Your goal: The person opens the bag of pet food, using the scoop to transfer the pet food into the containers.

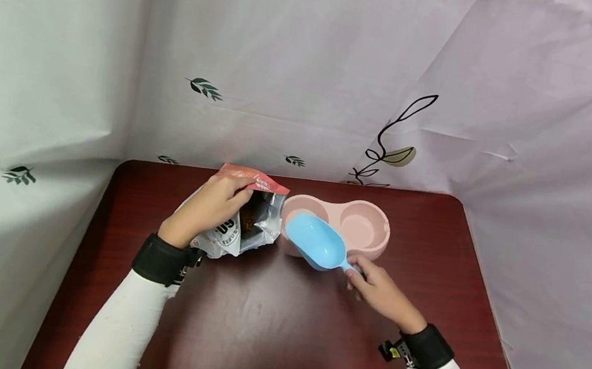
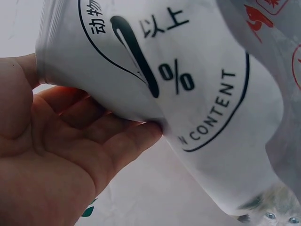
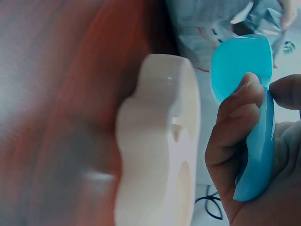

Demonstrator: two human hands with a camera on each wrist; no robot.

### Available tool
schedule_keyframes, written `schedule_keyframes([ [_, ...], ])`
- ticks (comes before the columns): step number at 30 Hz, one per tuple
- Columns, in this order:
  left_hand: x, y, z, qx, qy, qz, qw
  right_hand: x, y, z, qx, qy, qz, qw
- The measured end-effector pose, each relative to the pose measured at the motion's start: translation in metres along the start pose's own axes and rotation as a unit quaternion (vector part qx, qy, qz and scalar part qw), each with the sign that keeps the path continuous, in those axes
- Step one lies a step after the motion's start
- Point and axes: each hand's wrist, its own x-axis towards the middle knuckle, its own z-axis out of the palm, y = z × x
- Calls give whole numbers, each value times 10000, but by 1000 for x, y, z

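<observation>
My left hand (image 1: pixel 208 206) grips the upper edge of a white and red pet food bag (image 1: pixel 215 244). The bag tilts toward the right with its silver-lined mouth open, and brown contents (image 1: pixel 248 221) show inside. In the left wrist view, my fingers curl behind the bag (image 2: pixel 211 162), which has a cat printed low on it. The handle of a light blue scoop (image 1: pixel 316 242) lies in my right hand (image 1: pixel 380 291), thumb and fingers around it. Nothing shows in the scoop's bowl. It hangs over the left cup of a pink double bowl (image 1: pixel 335 211), partly hiding that cup.
A dark red-brown table (image 1: pixel 273 334) carries everything. Pale cloth with leaf prints (image 1: pixel 290 69) rises behind the table's back edge and along both sides. The bag stands left of the pink bowl, close to it.
</observation>
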Motion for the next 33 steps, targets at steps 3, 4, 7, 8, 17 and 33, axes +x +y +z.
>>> schedule_keyframes([
  [3, 0, 0, -1, 36, -119, -263, 9996, -1, -8, -9, 133, -3, -14, 9999],
  [4, 0, 1, -2, 61, -132, -267, 9995, -1, -10, -12, 173, -34, -43, 9998],
  [7, 0, 1, -2, 34, -161, -275, 9995, -1, -17, -19, 236, -145, -150, 9995],
  [8, 0, 1, -2, 26, -161, -276, 9995, 0, -20, -21, 241, -181, -190, 9994],
  [17, 1, 1, -3, -19, -249, -161, 9996, 6, -43, -31, -281, -414, -524, 9974],
  [33, 3, 4, 1, 93, -121, 250, 9996, 33, -82, -22, -1669, -236, -891, 9816],
])
